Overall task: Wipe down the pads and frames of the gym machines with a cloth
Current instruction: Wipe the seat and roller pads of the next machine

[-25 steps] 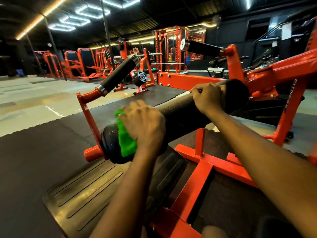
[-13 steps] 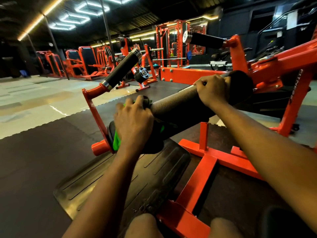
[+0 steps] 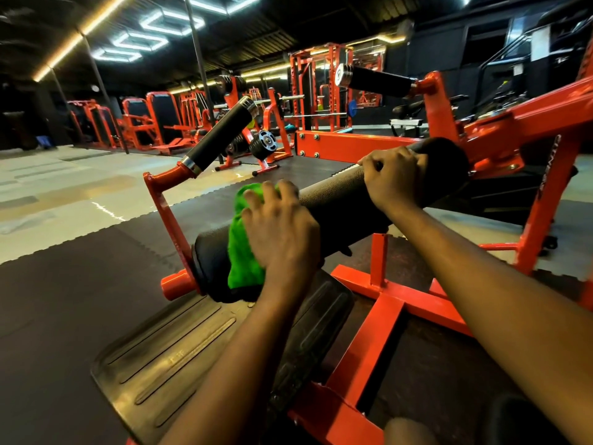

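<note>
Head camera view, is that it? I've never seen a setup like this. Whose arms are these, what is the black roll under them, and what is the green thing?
Yes. There is no robot here: one camera is worn on a person's head, looking forward and down, so you see their own two arms. The left hand presses a green cloth against the left end of a thick black roller pad, a cushion on an orange frame. The right hand grips the right end of that pad. Below lies a ribbed black footplate. More orange machines stand behind.
</note>
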`<state>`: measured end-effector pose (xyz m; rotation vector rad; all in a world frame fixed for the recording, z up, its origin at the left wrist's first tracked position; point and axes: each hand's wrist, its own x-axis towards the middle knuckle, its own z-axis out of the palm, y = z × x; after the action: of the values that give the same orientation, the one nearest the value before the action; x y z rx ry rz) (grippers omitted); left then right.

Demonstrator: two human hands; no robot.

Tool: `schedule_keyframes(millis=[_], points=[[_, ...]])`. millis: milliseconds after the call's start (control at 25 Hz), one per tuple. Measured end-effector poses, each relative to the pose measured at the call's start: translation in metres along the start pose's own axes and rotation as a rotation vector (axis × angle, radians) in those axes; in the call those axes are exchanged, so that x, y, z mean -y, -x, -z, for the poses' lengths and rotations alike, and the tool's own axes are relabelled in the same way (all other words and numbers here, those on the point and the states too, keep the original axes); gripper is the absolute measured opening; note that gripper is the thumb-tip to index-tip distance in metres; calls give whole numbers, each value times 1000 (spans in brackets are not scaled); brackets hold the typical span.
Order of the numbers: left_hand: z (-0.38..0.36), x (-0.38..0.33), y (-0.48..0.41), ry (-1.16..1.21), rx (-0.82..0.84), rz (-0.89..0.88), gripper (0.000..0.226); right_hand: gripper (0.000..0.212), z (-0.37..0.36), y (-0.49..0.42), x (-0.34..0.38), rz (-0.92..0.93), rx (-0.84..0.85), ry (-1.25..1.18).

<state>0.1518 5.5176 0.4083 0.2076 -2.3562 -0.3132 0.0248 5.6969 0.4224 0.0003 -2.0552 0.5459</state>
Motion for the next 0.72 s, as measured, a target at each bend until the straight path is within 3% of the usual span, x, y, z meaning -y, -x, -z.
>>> schedule_keyframes(millis=[160, 440, 720], points=[[-8, -18, -30, 1, 49, -76, 36, 42, -4, -1, -2, 24, -11, 5], [21, 65, -22, 80, 124, -31, 37, 51, 0, 1, -2, 8, -4, -27], [24, 83, 12, 145, -35, -25, 32, 39, 6, 28, -10, 73, -60, -151]])
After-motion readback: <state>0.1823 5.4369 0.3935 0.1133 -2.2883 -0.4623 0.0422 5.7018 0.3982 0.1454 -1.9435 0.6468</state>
